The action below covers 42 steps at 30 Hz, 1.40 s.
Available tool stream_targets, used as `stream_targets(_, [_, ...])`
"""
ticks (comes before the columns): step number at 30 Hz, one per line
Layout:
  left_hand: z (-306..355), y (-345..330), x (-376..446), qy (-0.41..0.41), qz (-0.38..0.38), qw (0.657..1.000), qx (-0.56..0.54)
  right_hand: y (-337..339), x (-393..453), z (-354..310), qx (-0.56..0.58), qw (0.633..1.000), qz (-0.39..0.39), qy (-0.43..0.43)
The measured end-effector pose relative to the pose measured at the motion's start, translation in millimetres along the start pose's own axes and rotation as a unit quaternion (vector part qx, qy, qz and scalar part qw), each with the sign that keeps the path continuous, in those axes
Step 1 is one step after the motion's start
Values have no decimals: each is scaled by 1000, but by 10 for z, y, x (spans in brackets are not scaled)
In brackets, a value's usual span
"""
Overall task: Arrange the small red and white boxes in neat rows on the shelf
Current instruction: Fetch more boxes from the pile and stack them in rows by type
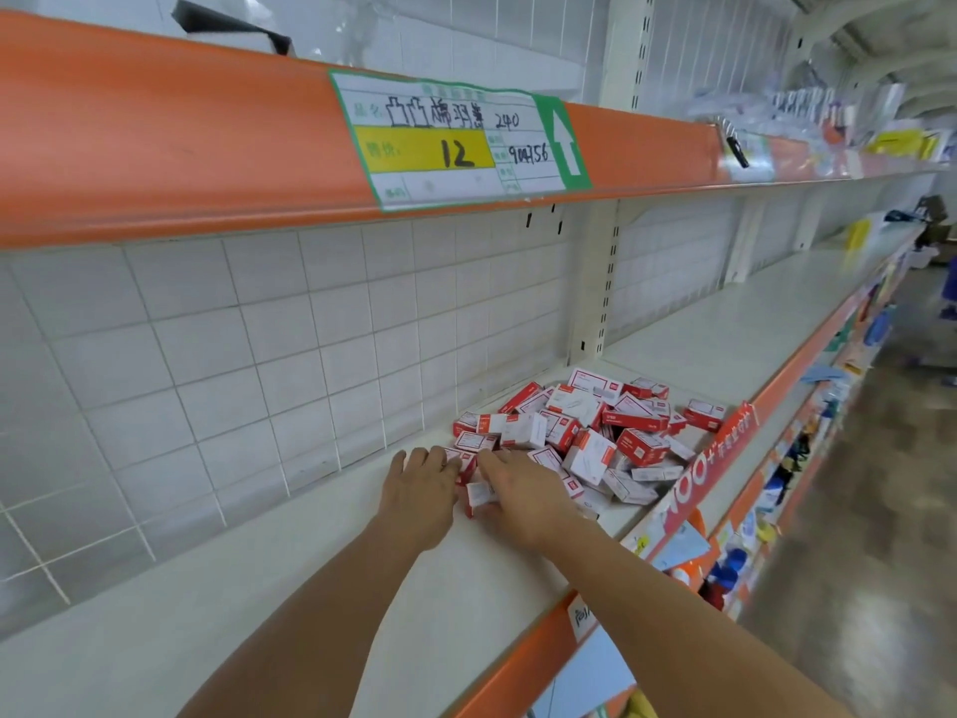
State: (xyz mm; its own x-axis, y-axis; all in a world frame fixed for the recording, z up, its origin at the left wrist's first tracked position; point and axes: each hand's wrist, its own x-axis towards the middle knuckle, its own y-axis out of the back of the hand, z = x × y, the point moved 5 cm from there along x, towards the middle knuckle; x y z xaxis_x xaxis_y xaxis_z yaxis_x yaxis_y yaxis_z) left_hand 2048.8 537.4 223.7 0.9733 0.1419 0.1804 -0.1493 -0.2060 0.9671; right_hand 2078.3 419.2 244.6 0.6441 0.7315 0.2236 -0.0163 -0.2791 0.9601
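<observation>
A: State the position of the boxes.

B: The small red and white boxes [585, 432] lie in a loose, unsorted heap on the white shelf [310, 577]. The heap reaches from the tiled back wall [259, 355] towards the orange front edge [523, 660] of the shelf. Boxes lie flat, on edge and tilted, and some rest on top of others. One box [704, 414] lies slightly apart at the far side of the heap, near the front edge.

A: State the condition of the hands.

B: Both hands are at the near side of the heap, palms down. The left hand [422, 484] lies flat with fingers extended; its fingertips touch the nearest boxes towards the back wall. It grasps nothing. The right hand [523, 492] lies over boxes at the near edge of the heap, with a single box [479, 497] against its thumb side, between the two hands. Its fingers are laid forward over the boxes; whether they clasp one cannot be determined.

A: List other items.

B: An upper shelf with an orange front rail [155, 142] carries a green-bordered price label [455, 139] with a handwritten "12" on a yellow field. A red banner strip [712, 461] hangs at the front edge beside the heap. Mixed goods [735, 572] sit on the lower shelves, to the right.
</observation>
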Motion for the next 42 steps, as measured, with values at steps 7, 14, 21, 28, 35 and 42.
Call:
stream_targets(7, [-26,-89,-8,-11,-57,996,-70,-69,-234,-51,-21,999,-11,28])
stream_targets(14, [-21,-68,115,-9,-26,995,-100,-101,-307,-25,-1,1000,-8,-7])
stream_targets(21, [90,20,129,-23,-16,1000,12,-103,-249,-36,-12,999,-28,15])
stream_targets(28, [132,-66,177,-1,-62,998,6,-102,-266,24,9,999,-20,47])
stream_targets(35, [189,58,48,24,-6,1000,12,-102,-276,42,1,998,-13,65])
stream_targets(42, [167,130,-315,121,-33,991,-39,-138,-302,34,-12,996,1,89])
